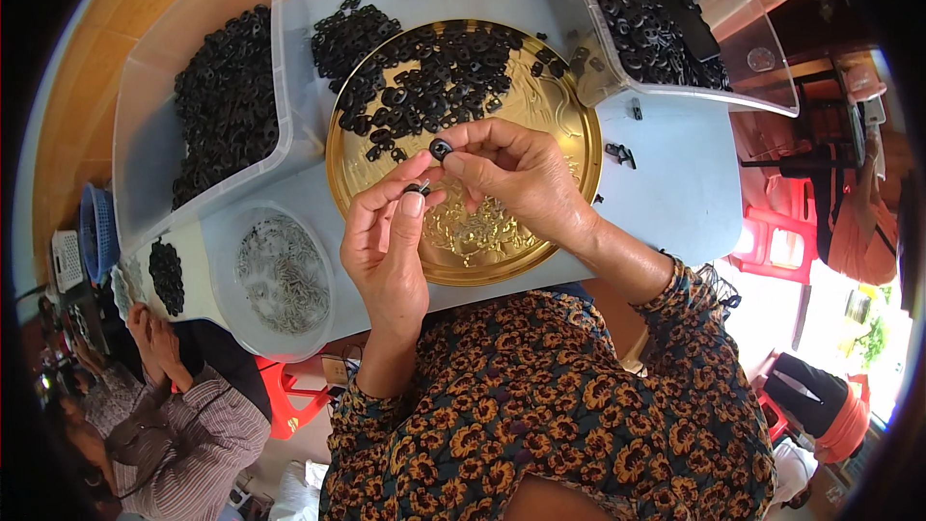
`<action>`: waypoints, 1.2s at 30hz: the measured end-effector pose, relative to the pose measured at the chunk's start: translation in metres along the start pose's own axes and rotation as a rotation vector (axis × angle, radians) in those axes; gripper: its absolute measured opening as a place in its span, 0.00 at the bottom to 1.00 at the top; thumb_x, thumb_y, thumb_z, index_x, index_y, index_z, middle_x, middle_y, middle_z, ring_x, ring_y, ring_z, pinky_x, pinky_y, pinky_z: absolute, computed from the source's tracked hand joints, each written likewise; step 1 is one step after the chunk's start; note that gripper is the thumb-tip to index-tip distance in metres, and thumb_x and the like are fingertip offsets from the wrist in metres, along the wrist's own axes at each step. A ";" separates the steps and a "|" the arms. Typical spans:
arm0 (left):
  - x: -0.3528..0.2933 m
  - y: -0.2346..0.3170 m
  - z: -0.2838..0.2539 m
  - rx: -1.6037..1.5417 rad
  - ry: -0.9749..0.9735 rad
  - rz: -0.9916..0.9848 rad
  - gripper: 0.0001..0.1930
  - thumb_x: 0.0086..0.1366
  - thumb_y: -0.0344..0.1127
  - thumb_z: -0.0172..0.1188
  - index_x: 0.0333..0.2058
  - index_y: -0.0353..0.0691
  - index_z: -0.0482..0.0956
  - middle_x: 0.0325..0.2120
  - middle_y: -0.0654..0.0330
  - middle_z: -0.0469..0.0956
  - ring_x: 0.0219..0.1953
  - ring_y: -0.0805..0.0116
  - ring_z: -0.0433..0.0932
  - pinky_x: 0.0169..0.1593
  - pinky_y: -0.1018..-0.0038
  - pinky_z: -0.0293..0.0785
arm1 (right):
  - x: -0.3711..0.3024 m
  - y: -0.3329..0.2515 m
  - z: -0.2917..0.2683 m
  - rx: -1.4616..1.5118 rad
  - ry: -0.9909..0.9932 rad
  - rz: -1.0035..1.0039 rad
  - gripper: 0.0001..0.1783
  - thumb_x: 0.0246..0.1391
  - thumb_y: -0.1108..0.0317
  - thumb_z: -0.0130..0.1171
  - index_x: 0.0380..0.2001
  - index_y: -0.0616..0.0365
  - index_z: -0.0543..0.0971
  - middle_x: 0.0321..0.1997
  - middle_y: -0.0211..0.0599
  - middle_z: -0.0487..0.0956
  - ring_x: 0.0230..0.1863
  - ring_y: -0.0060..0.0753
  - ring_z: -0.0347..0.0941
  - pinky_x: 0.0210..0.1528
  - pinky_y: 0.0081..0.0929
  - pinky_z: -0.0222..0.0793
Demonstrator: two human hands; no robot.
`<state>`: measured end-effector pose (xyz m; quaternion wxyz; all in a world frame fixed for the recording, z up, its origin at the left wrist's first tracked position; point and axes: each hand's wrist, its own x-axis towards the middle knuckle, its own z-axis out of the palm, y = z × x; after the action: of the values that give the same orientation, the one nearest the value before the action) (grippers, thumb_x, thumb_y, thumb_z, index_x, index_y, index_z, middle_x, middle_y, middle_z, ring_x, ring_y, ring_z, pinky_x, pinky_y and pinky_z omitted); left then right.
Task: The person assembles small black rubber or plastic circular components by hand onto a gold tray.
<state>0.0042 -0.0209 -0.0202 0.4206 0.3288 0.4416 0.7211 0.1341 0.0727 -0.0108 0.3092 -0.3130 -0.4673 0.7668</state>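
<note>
Over the round gold tray (590,166), my two hands are close together. Pinched between the thumb and fingers of my right hand (526,178) is a small black plastic piece (441,149) with a hole. My left hand (388,256) grips another small black piece (417,189), with a thin shiny metal bit standing up from it. The two pieces look slightly apart. Across the tray's far part lies a heap of similar black pieces (434,77). Small shiny metal parts (473,230) lie on its near part, below my hands.
Clear plastic bins full of black pieces stand at left (227,106) and far right (646,19). A round tub (253,342) at near left holds small metal parts. Loose black pieces (620,154) lie right of the tray. Another person's hands (162,342) are at lower left.
</note>
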 end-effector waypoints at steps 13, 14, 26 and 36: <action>0.002 -0.001 0.009 0.058 0.018 -0.041 0.07 0.68 0.27 0.52 0.43 0.33 0.72 0.44 0.50 0.76 0.41 0.67 0.77 0.44 0.72 0.76 | -0.001 0.004 -0.003 0.089 0.085 -0.035 0.12 0.60 0.70 0.57 0.45 0.64 0.77 0.36 0.34 0.80 0.26 0.16 0.72 0.30 0.18 0.74; 0.003 -0.001 0.010 0.057 0.018 -0.041 0.07 0.68 0.27 0.52 0.43 0.33 0.72 0.44 0.50 0.76 0.41 0.67 0.77 0.44 0.72 0.76 | -0.001 0.005 -0.006 0.193 0.059 0.028 0.11 0.60 0.70 0.57 0.44 0.63 0.78 0.35 0.35 0.80 0.24 0.16 0.70 0.29 0.19 0.74; 0.008 0.006 0.015 0.011 -0.007 -0.079 0.06 0.68 0.28 0.52 0.42 0.34 0.72 0.37 0.55 0.77 0.36 0.71 0.77 0.38 0.74 0.76 | -0.004 0.003 -0.011 0.712 -0.123 0.260 0.11 0.60 0.70 0.56 0.43 0.65 0.76 0.35 0.39 0.80 0.24 0.17 0.69 0.32 0.23 0.73; 0.011 0.002 0.009 0.124 -0.006 0.011 0.06 0.66 0.24 0.54 0.42 0.33 0.72 0.47 0.52 0.74 0.40 0.74 0.75 0.40 0.78 0.75 | -0.002 0.000 -0.009 0.148 0.001 0.084 0.10 0.59 0.73 0.57 0.44 0.61 0.76 0.30 0.31 0.76 0.25 0.16 0.70 0.29 0.20 0.72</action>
<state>0.0070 -0.0081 -0.0140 0.3966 0.3588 0.4823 0.6938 0.1422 0.0761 -0.0137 0.2991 -0.3089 -0.3954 0.8116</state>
